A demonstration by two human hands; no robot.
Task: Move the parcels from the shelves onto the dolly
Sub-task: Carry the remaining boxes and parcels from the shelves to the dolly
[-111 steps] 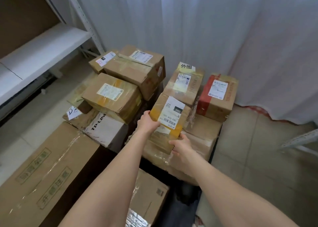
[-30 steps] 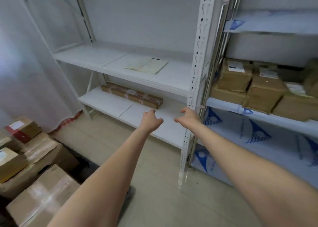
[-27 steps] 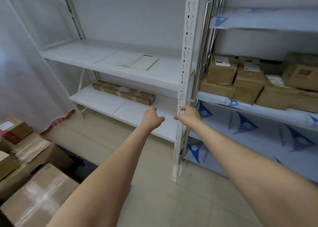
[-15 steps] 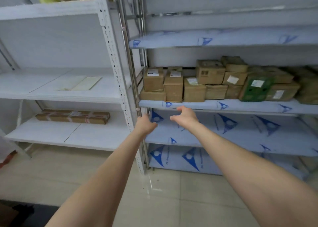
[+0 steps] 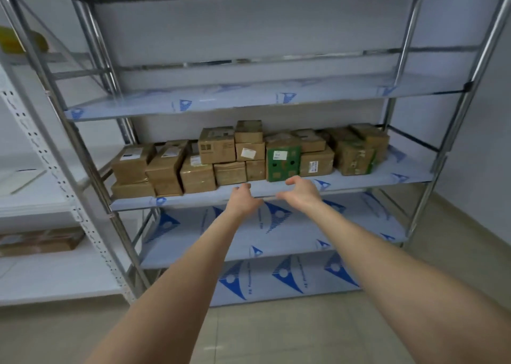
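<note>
- At the front edge of the steel rack's middle shelf (image 5: pixel 373 182), both hands reach forward and touch nothing.
- Left hand (image 5: pixel 244 199): empty, fingers loosely curled, just below the shelf edge.
- Right hand (image 5: pixel 300 192): empty and cupped, thumb and fingers apart, just under the green parcel (image 5: pixel 283 163).
- Parcels (image 5: pixel 250 151) stand stacked in a row along that shelf, from its left end nearly to its right. The shelves above and below it hold none.
- Change: seconds ago the hands held a labelled box on the dolly pile. The view has since swung past the white rack (image 5: pixel 41 192) to this one, and the dolly is out of view.
- Meaning: one delivery looks done and the next pick is starting. The target is probably the green parcel or a small box beside it, but I cannot tell which.
- A long parcel (image 5: pixel 38 242) on the white rack's lower shelf is also yet to be moved.
</note>
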